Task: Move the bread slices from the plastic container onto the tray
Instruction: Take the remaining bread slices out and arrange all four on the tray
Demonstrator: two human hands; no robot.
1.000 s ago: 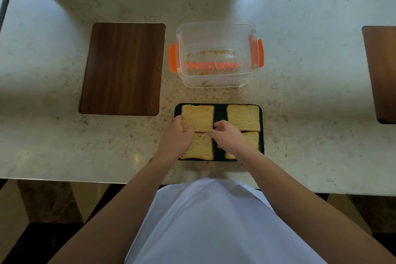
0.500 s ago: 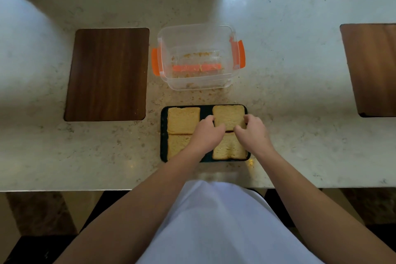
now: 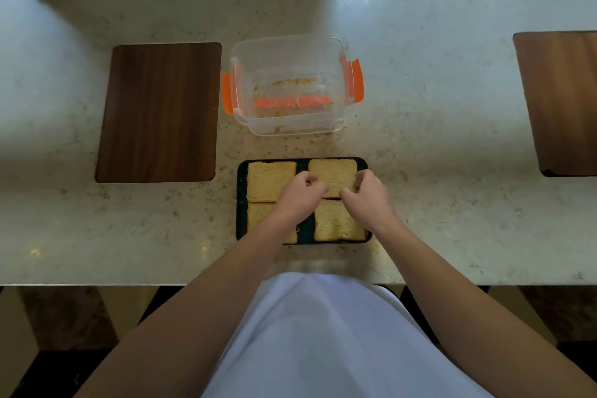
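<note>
A black tray [image 3: 241, 200] near the counter's front edge carries several bread slices. The far-left slice [image 3: 269, 180] and the near-right slice [image 3: 336, 221] lie flat. The near-left slice [image 3: 256, 215] is partly hidden under my left forearm. My left hand [image 3: 298, 195] and my right hand [image 3: 368, 197] both pinch the far-right slice [image 3: 334, 173], one at each lower corner. Behind the tray stands the clear plastic container [image 3: 292, 52] with orange clips, holding only crumbs.
A dark wooden board [image 3: 160, 111] is set into the stone counter [image 3: 436, 126] to the left of the container. A second wooden board [image 3: 562, 100] lies at the right edge. Crumbs are scattered between container and tray. A window frame runs along the back.
Both hands have shifted from the left slices to the far-right slice and now grip its lower corners. The camera view has also drifted.
</note>
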